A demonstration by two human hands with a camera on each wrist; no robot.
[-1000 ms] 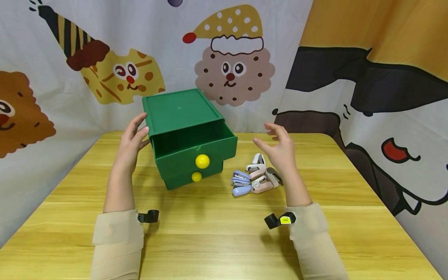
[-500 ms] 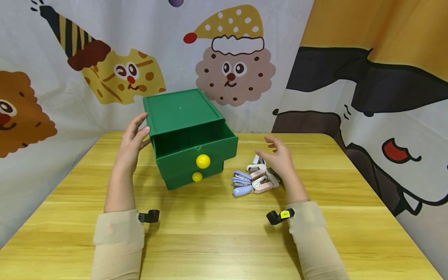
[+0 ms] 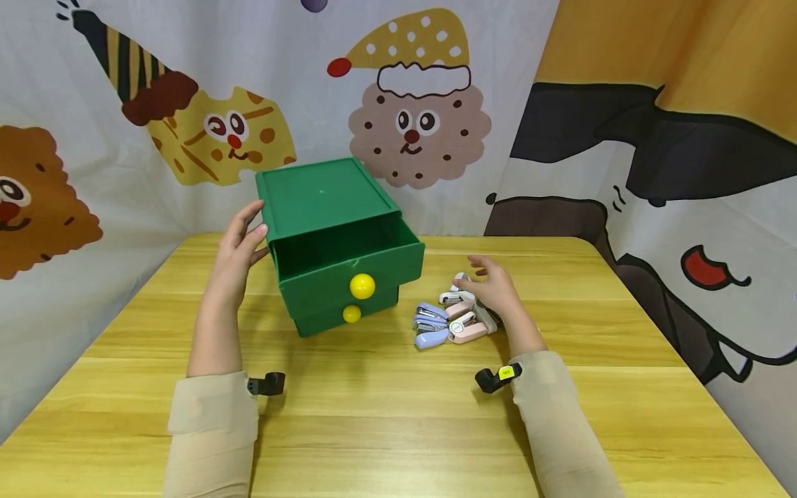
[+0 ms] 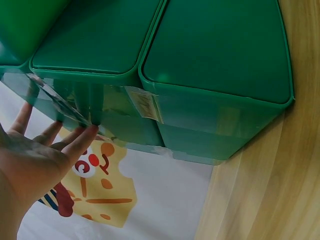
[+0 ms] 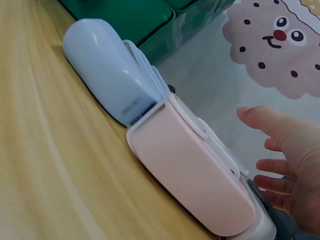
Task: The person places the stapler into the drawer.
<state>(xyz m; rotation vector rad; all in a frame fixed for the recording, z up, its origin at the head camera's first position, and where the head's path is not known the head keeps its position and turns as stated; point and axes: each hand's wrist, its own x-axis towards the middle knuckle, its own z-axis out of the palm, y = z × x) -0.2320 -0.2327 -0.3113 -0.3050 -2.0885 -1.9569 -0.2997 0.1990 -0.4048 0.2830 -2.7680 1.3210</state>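
A green two-drawer box (image 3: 326, 197) with yellow knobs stands on the table, its upper drawer (image 3: 349, 266) pulled out. My left hand (image 3: 235, 256) rests its fingertips on the box's left side; the left wrist view shows the spread fingers (image 4: 77, 145) against the taped wall. To the right of the box lies a pile of small staplers: blue ones (image 3: 431, 337), pink ones (image 3: 468, 330) and a white one (image 3: 453, 297). Over the pile's far end hovers my right hand (image 3: 498, 287), thumb and fingers apart. In the right wrist view a pink stapler (image 5: 192, 172) lies beside that hand, which holds nothing.
The lower drawer (image 3: 324, 320) of the box is closed. Behind the wooden table (image 3: 373, 429) hangs a curtain (image 3: 299, 55) with cartoon figures. A camera is strapped at each wrist.
My right hand has come down and slightly inward, from above the table to just over the stapler pile. My left hand has stayed against the box.
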